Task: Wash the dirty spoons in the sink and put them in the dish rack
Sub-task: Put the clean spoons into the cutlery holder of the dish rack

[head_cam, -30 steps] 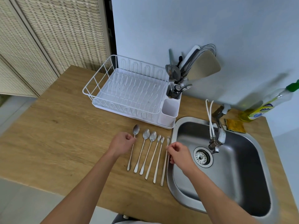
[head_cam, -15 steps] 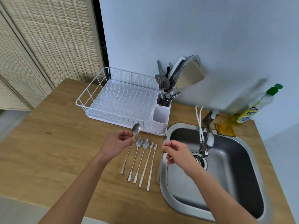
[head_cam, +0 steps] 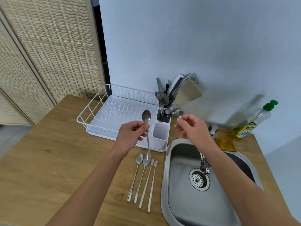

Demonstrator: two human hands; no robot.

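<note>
My left hand (head_cam: 130, 134) pinches a long-handled steel spoon (head_cam: 146, 117) just under its bowl, holding it upright above the counter with the handle hanging down. My right hand (head_cam: 192, 128) grips a thinner small-bowled spoon (head_cam: 180, 114) near its top, its handle slanting down towards the sink's left rim. Several more long spoons (head_cam: 143, 180) lie side by side on the wooden counter, left of the steel sink (head_cam: 184, 207). The white wire dish rack (head_cam: 114, 111) stands behind my hands.
The rack's cutlery holder (head_cam: 160, 136) has an empty front cup; its back cup is crammed with utensils, a whisk and a spatula. A faucet (head_cam: 204, 163) hangs over the drain. A yellow sponge (head_cam: 225, 144) and dish soap bottle (head_cam: 254, 123) sit behind the sink.
Both hands have lifted off the counter, each raising one spoon from the row up in front of the rack. The camera has tilted up towards the wall.
</note>
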